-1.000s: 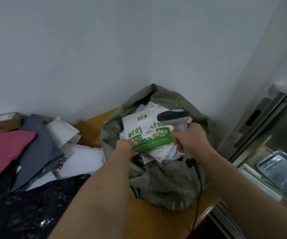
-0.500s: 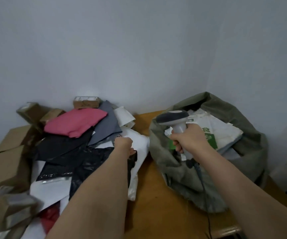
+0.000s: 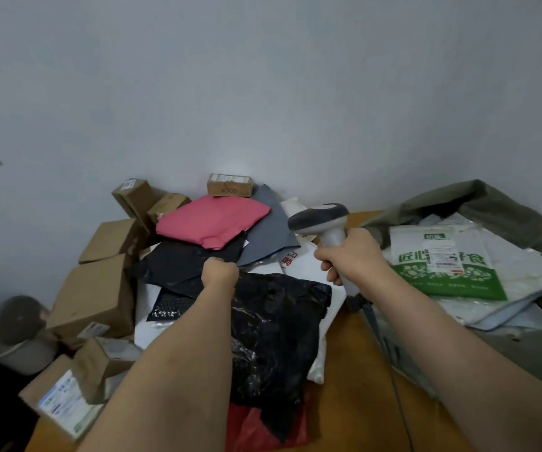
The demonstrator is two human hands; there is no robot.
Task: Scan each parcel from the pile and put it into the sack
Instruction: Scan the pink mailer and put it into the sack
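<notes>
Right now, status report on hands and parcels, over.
Left hand gripping black parcel on pile. Right hand holding scanner. Sack open, green-and-white parcel on top. Nothing blocking.

Bare strip of orange-brown wooden tabletop runs between the heap of parcels and the olive-green cloth sack; only the scanner's thin grey cable crosses it. Sack mouth gapes toward the camera, but a green-and-white printed mailer lies flat on white bags filling it close to the rim. Left side walled by stacked brown cardboard boxes; a small taped carton sits hard against the grey wall behind. The middle of the heap is covered by overlapping soft bags: a pink plastic mailer, a grey one, a crinkled black plastic bag. Air above the heap is open up the wall.
</notes>
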